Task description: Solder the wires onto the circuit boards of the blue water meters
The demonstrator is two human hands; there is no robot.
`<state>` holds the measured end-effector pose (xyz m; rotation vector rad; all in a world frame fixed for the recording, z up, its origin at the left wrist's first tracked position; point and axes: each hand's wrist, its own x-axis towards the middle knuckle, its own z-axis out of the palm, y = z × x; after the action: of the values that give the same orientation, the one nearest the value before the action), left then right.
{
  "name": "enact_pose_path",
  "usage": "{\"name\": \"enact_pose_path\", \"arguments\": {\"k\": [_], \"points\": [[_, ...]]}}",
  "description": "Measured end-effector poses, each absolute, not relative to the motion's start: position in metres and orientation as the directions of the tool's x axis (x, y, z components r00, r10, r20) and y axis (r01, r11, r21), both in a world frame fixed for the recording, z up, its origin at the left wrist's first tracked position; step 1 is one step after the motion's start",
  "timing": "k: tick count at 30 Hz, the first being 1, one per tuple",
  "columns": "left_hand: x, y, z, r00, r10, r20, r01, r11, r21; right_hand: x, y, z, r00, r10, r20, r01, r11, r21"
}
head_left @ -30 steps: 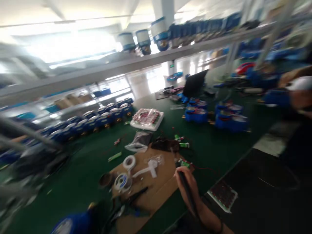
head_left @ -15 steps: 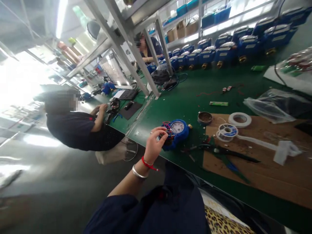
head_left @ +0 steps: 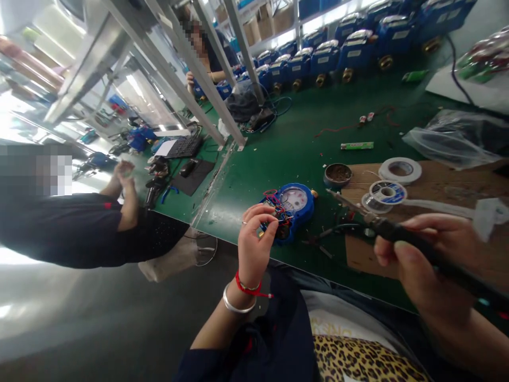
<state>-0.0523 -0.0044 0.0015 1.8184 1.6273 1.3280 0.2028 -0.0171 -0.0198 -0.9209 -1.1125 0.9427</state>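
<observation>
A blue water meter (head_left: 296,204) with a round dial lies near the front edge of the green bench (head_left: 278,154). My left hand (head_left: 254,246) is closed, pinching the red and blue wires (head_left: 278,209) at the meter's left side. My right hand (head_left: 427,260) is wrapped round the black handle of a soldering iron (head_left: 382,225). The iron's metal tip points left toward the meter, stopping a short way from it. A solder spool (head_left: 385,193) rests just behind the iron on a brown cardboard sheet (head_left: 437,185).
A white tape roll (head_left: 400,170), a small round tin (head_left: 338,174) and clear plastic bags (head_left: 449,140) lie beyond the cardboard. Rows of blue meters (head_left: 338,55) line the back. A metal rack post (head_left: 199,69) stands on the bench. Two other people work at left and far back.
The camera has swung from the right of the bench to the left and steadied. My left hand stays at the meter's wires. My right hand has come into view with the soldering iron.
</observation>
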Motion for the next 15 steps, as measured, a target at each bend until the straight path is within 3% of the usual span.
{"name": "enact_pose_path", "arguments": {"k": [8, 15], "points": [[-0.049, -0.001, -0.004, -0.088, 0.886, 0.456, 0.639, -0.301, 0.707, 0.175, -0.012, -0.023, -0.034, 0.950, 0.309, -0.162, 0.300, -0.940], [-0.048, 0.001, -0.005, -0.091, 0.877, 0.471, 0.670, -0.296, 0.681, 0.169, -0.013, -0.028, -0.081, 0.960, 0.267, -0.058, 0.263, -0.963]]}}
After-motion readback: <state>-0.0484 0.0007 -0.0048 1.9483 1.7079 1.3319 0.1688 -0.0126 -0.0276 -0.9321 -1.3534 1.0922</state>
